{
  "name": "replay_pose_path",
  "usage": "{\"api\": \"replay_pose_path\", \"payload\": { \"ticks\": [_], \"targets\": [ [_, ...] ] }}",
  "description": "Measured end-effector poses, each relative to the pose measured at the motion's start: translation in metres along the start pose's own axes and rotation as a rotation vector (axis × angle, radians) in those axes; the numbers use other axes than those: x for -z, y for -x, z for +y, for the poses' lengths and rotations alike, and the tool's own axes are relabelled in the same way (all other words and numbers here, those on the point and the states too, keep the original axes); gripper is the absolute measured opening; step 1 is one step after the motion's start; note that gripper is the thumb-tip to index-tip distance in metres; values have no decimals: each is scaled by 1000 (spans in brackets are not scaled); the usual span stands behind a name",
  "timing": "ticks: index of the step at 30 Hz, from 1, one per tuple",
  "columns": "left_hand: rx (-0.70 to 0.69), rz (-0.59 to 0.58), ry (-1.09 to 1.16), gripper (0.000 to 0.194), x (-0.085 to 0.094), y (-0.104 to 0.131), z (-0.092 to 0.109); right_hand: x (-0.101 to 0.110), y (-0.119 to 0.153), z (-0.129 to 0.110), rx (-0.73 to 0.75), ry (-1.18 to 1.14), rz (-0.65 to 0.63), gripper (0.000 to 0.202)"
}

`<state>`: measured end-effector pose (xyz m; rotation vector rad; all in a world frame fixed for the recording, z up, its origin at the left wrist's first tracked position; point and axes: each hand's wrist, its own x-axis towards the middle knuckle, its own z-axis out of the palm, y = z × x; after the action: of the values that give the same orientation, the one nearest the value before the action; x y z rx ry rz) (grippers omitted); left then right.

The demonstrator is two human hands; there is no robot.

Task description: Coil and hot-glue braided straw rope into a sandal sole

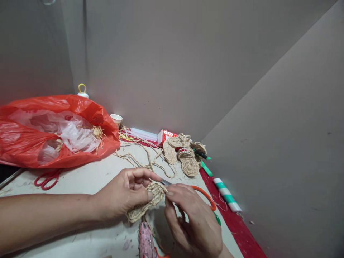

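Observation:
A flat oval piece of coiled straw cord (145,208) is held slanted above the table near the front. My left hand (127,195) grips it, thumb on the near face and fingers behind. The fingertips of my right hand (190,215) are pinched at the piece's right end, where the cord's edge shows. Beneath the piece lies a pink glue gun (146,238), its nozzle partly hidden by the straw. Scissors with an orange handle (206,197) lie beyond my right hand, which covers part of them.
A red plastic bag (104,147) fills the left, with red scissors (48,179) before it. Coiled straw shapes (189,163), loose cord (149,157), a red box (163,136) and a paper cup (116,119) stand behind. A green-and-white roll (227,195) lies right, beside the wall.

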<state>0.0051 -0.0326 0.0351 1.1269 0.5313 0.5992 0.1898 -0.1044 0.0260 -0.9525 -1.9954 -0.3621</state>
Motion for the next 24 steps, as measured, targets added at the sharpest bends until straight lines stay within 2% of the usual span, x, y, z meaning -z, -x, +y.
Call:
{"api": "replay_pose_path", "payload": {
  "ticks": [7, 12, 18, 24],
  "targets": [
    [-12, 33, 1, 32, 1, 1, 0, -2, 0, -2, 63, -3, 37, 41],
    [-38, 29, 20, 32, 2, 3, -1, -8, 9, -4, -124, -19, 117, 42],
    [-62, 48, 33, 32, 1, 2, 2, -15, 14, -9, -248, -73, 152, 37],
    [-88, 66, 24, 35, 0, 3, 3, -17, 17, -12, -464, -199, 143, 29]
  ]
}}
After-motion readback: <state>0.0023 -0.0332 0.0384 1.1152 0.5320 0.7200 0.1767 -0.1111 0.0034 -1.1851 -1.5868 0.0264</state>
